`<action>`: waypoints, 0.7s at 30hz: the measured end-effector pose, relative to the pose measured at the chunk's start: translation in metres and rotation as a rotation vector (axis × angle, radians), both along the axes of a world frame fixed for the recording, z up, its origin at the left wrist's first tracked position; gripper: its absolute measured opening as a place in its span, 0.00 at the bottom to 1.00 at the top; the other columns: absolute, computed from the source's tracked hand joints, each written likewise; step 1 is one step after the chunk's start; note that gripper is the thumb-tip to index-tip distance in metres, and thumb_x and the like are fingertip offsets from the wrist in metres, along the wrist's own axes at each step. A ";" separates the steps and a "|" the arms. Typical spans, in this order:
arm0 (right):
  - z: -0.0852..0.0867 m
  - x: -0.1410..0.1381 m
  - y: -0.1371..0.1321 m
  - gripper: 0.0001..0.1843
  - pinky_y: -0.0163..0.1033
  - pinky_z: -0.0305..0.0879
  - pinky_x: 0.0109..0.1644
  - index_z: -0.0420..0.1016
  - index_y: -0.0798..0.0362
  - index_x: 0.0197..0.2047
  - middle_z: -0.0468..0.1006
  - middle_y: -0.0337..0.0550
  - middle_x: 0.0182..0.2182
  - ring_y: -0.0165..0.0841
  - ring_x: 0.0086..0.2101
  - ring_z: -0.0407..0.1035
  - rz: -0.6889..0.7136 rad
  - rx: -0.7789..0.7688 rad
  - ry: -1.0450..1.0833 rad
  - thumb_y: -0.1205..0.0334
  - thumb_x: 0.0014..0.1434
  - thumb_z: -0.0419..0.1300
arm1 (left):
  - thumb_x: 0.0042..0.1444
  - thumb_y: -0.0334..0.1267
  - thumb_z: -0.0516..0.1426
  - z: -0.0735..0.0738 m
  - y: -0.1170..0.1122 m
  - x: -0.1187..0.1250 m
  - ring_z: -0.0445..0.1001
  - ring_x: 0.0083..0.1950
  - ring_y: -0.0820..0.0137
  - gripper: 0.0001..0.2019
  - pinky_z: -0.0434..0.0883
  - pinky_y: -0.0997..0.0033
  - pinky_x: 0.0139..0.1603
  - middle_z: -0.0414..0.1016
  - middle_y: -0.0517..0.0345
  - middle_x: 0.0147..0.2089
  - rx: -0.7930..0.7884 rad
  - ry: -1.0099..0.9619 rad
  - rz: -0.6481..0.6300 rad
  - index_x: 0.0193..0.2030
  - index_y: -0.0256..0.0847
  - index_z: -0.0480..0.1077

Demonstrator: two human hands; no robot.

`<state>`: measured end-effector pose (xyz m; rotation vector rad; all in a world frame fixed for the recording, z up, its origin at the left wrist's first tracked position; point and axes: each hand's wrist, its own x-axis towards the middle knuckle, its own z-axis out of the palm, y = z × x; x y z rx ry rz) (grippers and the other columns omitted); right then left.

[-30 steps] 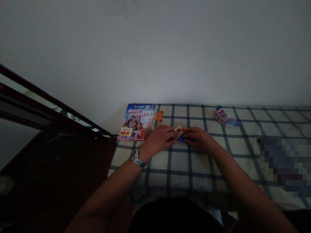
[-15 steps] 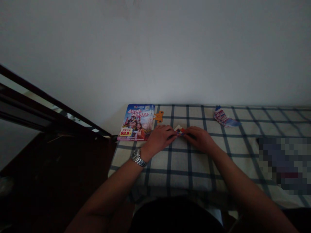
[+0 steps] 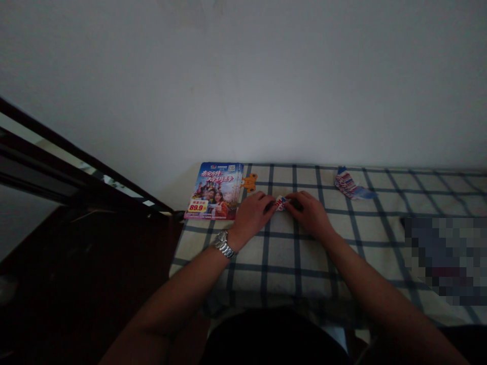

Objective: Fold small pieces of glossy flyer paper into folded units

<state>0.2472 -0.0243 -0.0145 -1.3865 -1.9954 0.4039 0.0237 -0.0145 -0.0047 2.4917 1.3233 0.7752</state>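
Note:
A small folded piece of printed paper, white with red and blue, lies between my two hands over the checked cloth. My left hand, with a silver watch at its wrist, pinches the paper's left edge. From the other side my right hand grips the right edge with thumb and fingers. Parts of the paper are hidden behind my fingertips. Close beyond my left hand is a stack of colourful flyers, and an orange bear-shaped cutout lies against its right side.
A torn, crumpled strip of printed paper lies to the right near the wall. A blurred-out dark item is at far right. The checked cloth covers the surface. Dark wooden rails run along the left.
The folded paper now shows a white face with red lettering instead of the multicoloured checkered one. My hands have shifted slightly, and both still hold it.

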 end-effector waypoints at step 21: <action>-0.014 -0.001 0.002 0.19 0.56 0.72 0.53 0.79 0.50 0.59 0.76 0.54 0.45 0.49 0.46 0.72 0.018 0.086 -0.131 0.55 0.68 0.61 | 0.69 0.42 0.59 -0.003 0.003 0.001 0.74 0.47 0.64 0.09 0.73 0.61 0.50 0.75 0.54 0.45 -0.003 -0.027 -0.058 0.49 0.42 0.78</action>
